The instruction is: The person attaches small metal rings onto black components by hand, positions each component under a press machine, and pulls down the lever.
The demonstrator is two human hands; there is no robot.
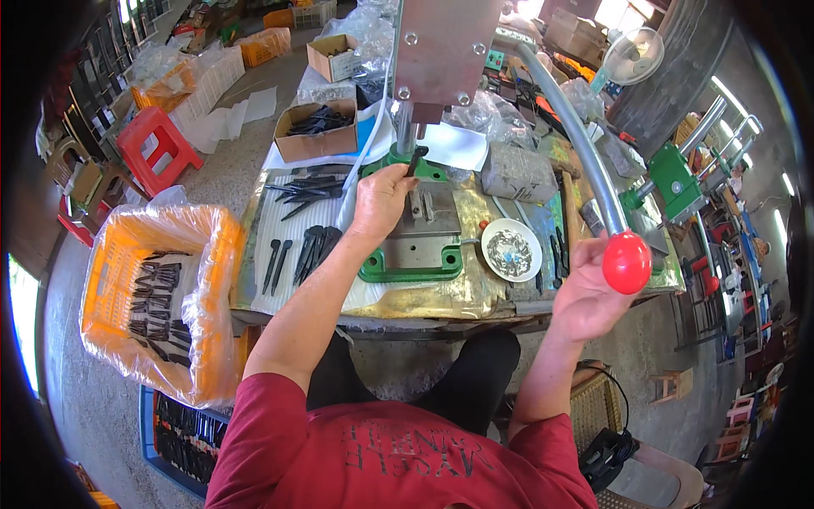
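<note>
My left hand [381, 202] pinches a small black part [416, 159] upright beneath the ram of a bench press [441, 51]. Just below it lies the press's metal bed plate [428, 222], set in a green base [413, 273]. My right hand [592, 293] is closed around the red ball knob [627, 263] at the end of the press's bent steel lever [585, 140]; the knob hides some of its fingers. Left of the base, several black pieces [314, 253] with long, narrow shanks rest on white foam sheeting [263, 229].
A white bowl of small metal bits [511, 250] sits right of the press, near a grey block [519, 172]. Behind the foam stands a cardboard box of black parts [316, 131]. An orange, plastic-lined crate [225, 254] is at my left. Another green press [676, 182] stands farther right.
</note>
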